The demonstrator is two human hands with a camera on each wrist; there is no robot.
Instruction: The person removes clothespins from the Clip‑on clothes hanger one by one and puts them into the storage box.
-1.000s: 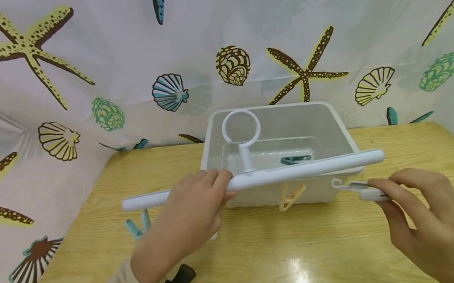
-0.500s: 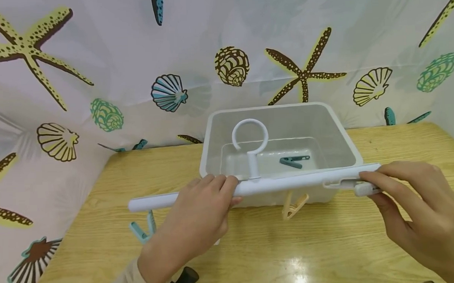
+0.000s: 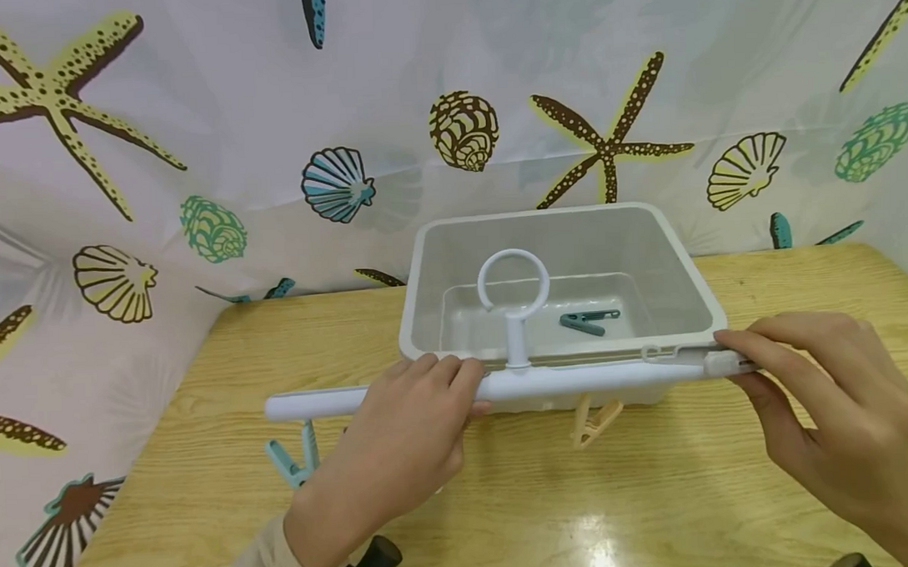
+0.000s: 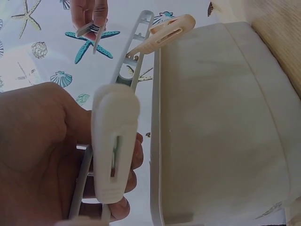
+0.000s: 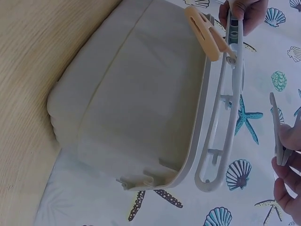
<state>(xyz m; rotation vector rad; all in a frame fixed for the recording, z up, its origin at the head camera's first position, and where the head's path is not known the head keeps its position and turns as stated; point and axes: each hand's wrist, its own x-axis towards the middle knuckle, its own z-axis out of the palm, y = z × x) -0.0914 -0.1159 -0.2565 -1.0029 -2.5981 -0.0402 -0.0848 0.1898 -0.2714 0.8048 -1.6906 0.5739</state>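
Observation:
My left hand grips a white clip hanger near its middle, its ring hook pointing up. From the bar hang a light-blue clothespin at the left and a peach clothespin right of centre. A white clothespin shows at my left hand in the left wrist view. Between thumb and fingers, my right hand pinches a pale grey-white clothespin. It overlaps the bar's right end in the head view, but both wrist views show a gap between them.
Behind the hanger stands a white plastic bin on the wooden table. A dark teal clothespin lies inside it. A shell-and-starfish patterned cloth rises behind and at the sides. Dark cylindrical pieces show by the left wrist.
The hanger has come down slightly, shifted right and levelled out, its hook turning a little. My right hand has brought its clothespin left and up to the bar's right end.

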